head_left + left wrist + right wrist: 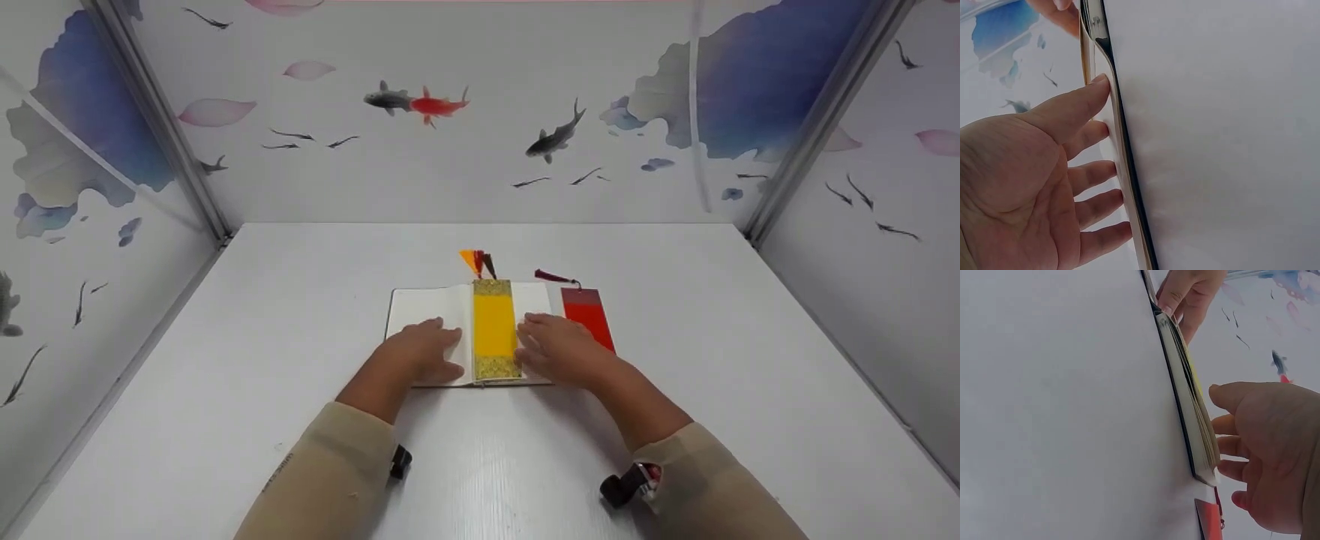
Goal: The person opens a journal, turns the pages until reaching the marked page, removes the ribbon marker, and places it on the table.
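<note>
bookmark (494, 326) lay on book (429, 306); left hand (421, 349) at eight o'clock, right hand (562, 349) at four; both loosely spread, gripping nothing

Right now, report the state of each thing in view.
Dark-covered, white-paged book: lying open, pages up.
Yellow rectangular bookmark: lying on the book's right half.
Red tasselled rectangular bookmark: lying right of the book, partly hidden.
Bare left hand: fingers extended, touching the book's left half.
Bare right hand: fingers over the book's right half.
</note>
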Motion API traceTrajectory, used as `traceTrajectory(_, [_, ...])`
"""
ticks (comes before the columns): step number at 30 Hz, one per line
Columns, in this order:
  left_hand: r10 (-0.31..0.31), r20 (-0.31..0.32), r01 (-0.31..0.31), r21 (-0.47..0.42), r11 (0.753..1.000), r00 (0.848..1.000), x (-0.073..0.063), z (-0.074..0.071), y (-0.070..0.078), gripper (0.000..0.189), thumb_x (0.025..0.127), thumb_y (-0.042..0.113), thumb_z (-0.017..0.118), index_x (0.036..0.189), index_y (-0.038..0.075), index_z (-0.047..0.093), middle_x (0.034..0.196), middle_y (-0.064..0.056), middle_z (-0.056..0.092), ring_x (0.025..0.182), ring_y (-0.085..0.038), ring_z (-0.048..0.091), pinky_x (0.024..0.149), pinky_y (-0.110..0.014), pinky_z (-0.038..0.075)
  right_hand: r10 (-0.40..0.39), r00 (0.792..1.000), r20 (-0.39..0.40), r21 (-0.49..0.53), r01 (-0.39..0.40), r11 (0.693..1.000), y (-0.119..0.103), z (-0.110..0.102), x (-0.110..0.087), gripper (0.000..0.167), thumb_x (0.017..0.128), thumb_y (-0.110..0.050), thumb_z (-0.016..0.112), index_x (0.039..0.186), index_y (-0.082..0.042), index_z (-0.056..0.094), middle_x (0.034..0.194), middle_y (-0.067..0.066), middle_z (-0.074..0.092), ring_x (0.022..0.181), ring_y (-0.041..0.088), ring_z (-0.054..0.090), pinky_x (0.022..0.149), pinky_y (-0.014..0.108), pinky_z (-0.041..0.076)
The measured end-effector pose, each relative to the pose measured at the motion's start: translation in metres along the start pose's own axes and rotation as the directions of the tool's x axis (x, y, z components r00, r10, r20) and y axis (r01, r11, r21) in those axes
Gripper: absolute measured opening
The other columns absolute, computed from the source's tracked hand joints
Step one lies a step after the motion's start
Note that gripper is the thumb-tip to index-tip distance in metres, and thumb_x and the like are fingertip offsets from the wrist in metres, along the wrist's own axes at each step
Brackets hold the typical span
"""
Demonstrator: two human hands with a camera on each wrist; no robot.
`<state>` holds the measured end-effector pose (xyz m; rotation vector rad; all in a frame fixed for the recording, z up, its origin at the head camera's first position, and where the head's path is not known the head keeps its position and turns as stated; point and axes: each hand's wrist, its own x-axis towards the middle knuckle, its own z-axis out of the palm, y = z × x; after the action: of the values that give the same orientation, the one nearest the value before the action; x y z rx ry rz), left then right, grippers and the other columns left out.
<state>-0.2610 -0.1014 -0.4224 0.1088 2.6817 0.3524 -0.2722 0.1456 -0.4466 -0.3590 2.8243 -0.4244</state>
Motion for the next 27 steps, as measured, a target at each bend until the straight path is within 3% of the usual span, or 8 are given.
traceTrajectory(5, [-0.005,-0.001,0.005,0.002,1.0,1.0,-0.002,-0.001,0.002,0.078,0.098,0.049,0.076,0.166,0.037,0.04,0.18,-0.003,0.027,0.166,-0.035,0.028,0.132,-0.063,0.027,-0.042,0.999,-0.027,-0.005,0.042,0.999,-0.021,0.001,0.01,0.074,0.096,-0.055,0.073,0.163,-0.045,0.043,0.176,-0.012,0.034,0.168,0.026,0.023,0.131,0.061,0.031])
traceTrajectory(12, [0.011,0.0,-0.011,0.029,1.0,1.0,0.0,0.0,0.001,0.076,0.097,0.05,0.076,0.165,0.037,0.042,0.179,-0.004,0.029,0.165,-0.038,0.03,0.13,-0.066,0.03,-0.161,0.987,-0.004,-0.036,0.161,0.986,-0.041,0.006,0.015,0.071,0.1,-0.053,0.07,0.164,-0.039,0.042,0.177,-0.01,0.033,0.169,0.028,0.019,0.137,0.06,0.015])
traceTrajectory(19, [0.011,-0.006,-0.011,0.044,0.999,1.0,0.001,-0.002,0.002,0.075,0.098,0.049,0.075,0.165,0.036,0.043,0.178,-0.005,0.031,0.164,-0.038,0.031,0.129,-0.065,0.031,-0.215,0.976,0.03,-0.077,0.217,0.973,-0.041,0.011,0.022,0.066,0.102,-0.053,0.066,0.163,-0.036,0.047,0.176,-0.006,0.036,0.168,0.031,0.021,0.135,0.062,0.02])
traceTrajectory(27, [-0.017,0.016,0.017,0.028,0.999,1.0,0.0,-0.005,0.003,0.077,0.098,0.048,0.075,0.166,0.036,0.04,0.179,-0.004,0.028,0.165,-0.036,0.029,0.132,-0.063,0.027,-0.176,0.984,0.034,-0.066,0.177,0.982,-0.031,0.013,0.018,0.072,0.097,-0.052,0.073,0.163,-0.041,0.045,0.176,-0.012,0.034,0.168,0.029,0.021,0.135,0.061,0.023])
